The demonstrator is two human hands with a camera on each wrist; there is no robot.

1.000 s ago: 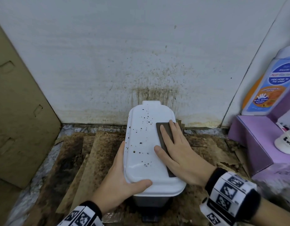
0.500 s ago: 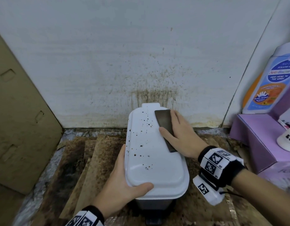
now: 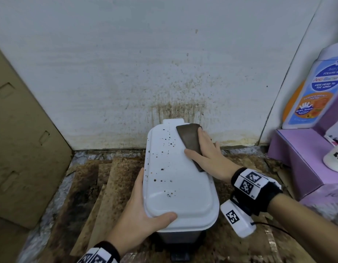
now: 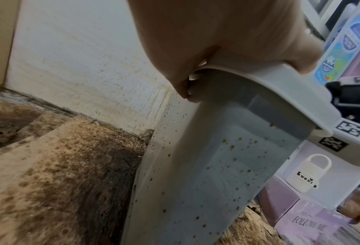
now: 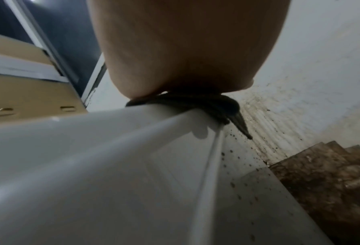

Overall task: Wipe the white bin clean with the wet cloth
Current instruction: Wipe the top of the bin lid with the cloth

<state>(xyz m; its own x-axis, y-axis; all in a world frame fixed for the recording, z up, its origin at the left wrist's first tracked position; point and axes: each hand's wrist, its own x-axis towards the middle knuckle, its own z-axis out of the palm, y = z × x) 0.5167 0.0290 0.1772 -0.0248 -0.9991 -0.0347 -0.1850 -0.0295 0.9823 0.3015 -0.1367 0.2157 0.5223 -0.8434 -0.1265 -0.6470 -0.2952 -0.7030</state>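
Note:
A white bin (image 3: 175, 179) with a closed lid stands on stained cardboard against the wall; dark specks dot the left half of its lid and its side (image 4: 206, 165). A dark brown cloth (image 3: 190, 141) lies on the lid's far right part. My right hand (image 3: 206, 156) lies flat on it with straight fingers, pressing it to the lid; the right wrist view shows the cloth (image 5: 195, 101) squeezed under the palm at the lid's edge. My left hand (image 3: 143, 213) grips the lid's near left corner, thumb on top, fingers along the side.
A stained white wall (image 3: 164, 82) rises right behind the bin. A cardboard panel (image 3: 18, 139) leans at the left. At the right stands a purple box (image 3: 297, 160) with a soap bottle (image 3: 316, 92) and a small white container (image 3: 335, 160). Dirty cardboard (image 3: 99, 186) covers the floor.
My right hand has slid the cloth along the lid's right side from the near middle to the far end by the wall. The left hand has kept its hold.

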